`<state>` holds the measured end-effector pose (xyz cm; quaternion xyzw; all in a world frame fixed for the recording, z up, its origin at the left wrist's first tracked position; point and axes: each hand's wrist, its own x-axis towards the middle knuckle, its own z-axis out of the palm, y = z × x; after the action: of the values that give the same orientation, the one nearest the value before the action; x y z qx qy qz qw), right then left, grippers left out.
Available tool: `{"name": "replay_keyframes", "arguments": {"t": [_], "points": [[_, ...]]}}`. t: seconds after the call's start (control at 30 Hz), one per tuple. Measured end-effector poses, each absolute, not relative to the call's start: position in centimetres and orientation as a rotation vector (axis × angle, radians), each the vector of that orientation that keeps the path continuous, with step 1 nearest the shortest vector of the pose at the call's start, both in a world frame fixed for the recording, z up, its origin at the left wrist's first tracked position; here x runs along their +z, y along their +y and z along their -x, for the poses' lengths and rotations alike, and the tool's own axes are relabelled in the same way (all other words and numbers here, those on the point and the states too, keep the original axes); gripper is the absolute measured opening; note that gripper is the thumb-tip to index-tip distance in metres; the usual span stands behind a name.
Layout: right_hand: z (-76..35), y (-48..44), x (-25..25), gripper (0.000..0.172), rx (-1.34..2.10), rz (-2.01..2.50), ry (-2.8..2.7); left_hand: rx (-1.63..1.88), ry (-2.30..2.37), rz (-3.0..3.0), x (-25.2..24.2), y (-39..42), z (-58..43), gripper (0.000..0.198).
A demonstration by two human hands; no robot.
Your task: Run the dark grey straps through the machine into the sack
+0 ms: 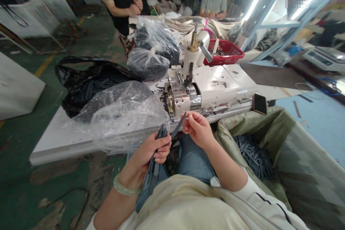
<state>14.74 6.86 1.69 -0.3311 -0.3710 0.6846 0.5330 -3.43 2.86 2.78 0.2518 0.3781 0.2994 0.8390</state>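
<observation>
My left hand (159,147) is wrapped around a bundle of thin dark blue-grey strips (155,169), whose lower ends hang over my lap. One single dark strip (178,126) slants up from beside the bundle toward my right hand (198,127). The right fingers are pinched together at the upper part of that strip; the exact contact is partly hidden. Just beyond both hands stands a white machine (185,97) with metal rollers and a lever, like a leather skiving machine.
On the table's left lie a clear plastic bag (126,111), a black bag (88,75) of dark strips and knotted bags (149,63). A green sack (291,143) holding strips opens at my right. A phone (259,104) and red basket (226,52) lie beyond. Two people work opposite.
</observation>
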Motion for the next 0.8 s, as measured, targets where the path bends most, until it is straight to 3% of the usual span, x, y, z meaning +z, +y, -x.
{"name": "replay_keyframes", "arguments": {"t": [0.2, 0.5, 0.8], "points": [[-13.8, 6.0, 0.3, 0.031, 1.829, 0.710, -0.952, 0.752, 0.974, -0.687, 3.1, 2.3, 3.0, 0.033], [-14.2, 6.6, 0.0, 0.034, 1.787, 0.691, -0.960, 0.714, 0.941, -0.647, 4.8, 1.9, 4.4, 0.022], [-14.4, 6.8, -0.6, 0.030, 1.751, 0.681, -0.977, 0.712, 0.965, -0.636, 3.7, 2.5, 4.0, 0.033]]}}
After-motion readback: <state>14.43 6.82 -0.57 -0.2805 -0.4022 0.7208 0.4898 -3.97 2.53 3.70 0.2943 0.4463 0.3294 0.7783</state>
